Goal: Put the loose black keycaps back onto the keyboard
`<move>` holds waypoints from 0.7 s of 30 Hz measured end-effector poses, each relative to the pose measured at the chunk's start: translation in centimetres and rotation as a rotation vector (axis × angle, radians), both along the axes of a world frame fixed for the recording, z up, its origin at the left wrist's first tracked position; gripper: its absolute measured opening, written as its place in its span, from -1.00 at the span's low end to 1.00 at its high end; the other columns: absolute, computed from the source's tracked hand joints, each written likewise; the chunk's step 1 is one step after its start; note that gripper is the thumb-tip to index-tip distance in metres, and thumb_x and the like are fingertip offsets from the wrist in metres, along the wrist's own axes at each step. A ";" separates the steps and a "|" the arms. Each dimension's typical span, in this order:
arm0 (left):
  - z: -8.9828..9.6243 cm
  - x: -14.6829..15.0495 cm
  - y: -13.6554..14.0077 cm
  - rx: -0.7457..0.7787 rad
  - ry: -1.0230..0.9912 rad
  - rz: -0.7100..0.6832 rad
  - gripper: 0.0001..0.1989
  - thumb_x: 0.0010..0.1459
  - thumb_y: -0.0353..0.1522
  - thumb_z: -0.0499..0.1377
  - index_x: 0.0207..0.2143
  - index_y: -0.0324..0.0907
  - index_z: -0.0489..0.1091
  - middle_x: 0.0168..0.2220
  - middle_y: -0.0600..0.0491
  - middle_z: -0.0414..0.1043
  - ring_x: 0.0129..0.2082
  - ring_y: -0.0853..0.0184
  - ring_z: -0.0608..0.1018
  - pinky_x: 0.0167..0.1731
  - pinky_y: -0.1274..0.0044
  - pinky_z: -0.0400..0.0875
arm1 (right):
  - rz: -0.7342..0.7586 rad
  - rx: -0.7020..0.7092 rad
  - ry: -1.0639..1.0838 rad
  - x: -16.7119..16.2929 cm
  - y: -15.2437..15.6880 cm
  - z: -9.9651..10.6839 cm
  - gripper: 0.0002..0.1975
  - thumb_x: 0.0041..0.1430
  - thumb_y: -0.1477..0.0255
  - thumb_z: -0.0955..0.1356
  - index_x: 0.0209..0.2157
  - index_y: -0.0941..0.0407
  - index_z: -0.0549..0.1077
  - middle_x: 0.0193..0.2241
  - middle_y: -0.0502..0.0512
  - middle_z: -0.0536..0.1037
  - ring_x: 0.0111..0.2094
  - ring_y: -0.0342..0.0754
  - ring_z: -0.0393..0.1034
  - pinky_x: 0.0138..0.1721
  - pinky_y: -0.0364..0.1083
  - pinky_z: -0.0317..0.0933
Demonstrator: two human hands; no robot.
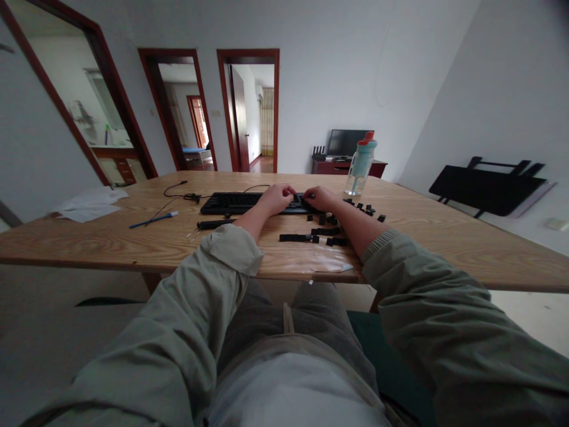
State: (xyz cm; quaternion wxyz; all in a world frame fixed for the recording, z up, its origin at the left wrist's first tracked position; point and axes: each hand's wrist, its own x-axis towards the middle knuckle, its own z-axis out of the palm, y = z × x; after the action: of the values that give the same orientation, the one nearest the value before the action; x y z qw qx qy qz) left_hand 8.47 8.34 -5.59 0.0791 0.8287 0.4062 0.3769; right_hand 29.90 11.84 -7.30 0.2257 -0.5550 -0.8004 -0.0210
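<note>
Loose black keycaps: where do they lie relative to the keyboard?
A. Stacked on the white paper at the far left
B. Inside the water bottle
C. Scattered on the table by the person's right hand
C: the loose keycaps lie scattered on the wooden table beside the right hand, near the keyboard.

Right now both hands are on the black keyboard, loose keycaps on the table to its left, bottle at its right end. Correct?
Not quite. The head view shows the loose keycaps right of and in front of the keyboard, not left. Both the left hand and right hand rest on it; the bottle stands right.
</note>
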 end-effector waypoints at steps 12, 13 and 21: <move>-0.3 0.1 0.3 0.002 -0.008 -0.015 -0.76 0.08 -0.40 0.15 -0.24 -0.23 0.57 -0.33 0.01 0.57 -0.31 0.32 0.54 -0.23 0.50 0.38 | -0.030 -0.011 -0.074 -0.5 -1.3 0.9 -0.68 0.19 0.44 0.33 -0.08 0.14 0.64 -0.22 0.16 0.67 -0.27 -0.05 0.50 -0.21 -0.17 0.25; -0.3 0.1 0.3 0.003 -0.006 -0.014 -0.77 0.08 -0.40 0.15 -0.24 -0.22 0.57 -0.33 0.01 0.58 -0.31 0.32 0.54 -0.22 0.50 0.38 | -0.031 -0.021 -0.069 -0.6 -1.4 1.0 -0.68 0.18 0.44 0.33 -0.09 0.14 0.65 -0.24 0.15 0.67 -0.30 -0.06 0.49 -0.25 -0.17 0.24; -0.3 0.0 0.4 0.006 0.010 -0.010 -0.76 0.07 -0.38 0.16 -0.23 -0.21 0.57 -0.31 0.01 0.58 -0.30 0.31 0.55 -0.21 0.50 0.40 | -0.042 -0.132 -0.003 -0.5 -1.8 1.6 -0.63 0.17 0.44 0.31 -0.06 0.13 0.65 -0.31 0.11 0.67 -0.39 -0.08 0.45 -0.37 -0.17 0.20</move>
State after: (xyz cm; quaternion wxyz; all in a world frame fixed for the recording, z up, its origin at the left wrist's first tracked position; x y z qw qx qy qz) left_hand 8.52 8.79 -5.94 0.0763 0.8327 0.4014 0.3737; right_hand 29.37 9.99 -5.68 0.1869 -0.5852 -0.7886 0.0264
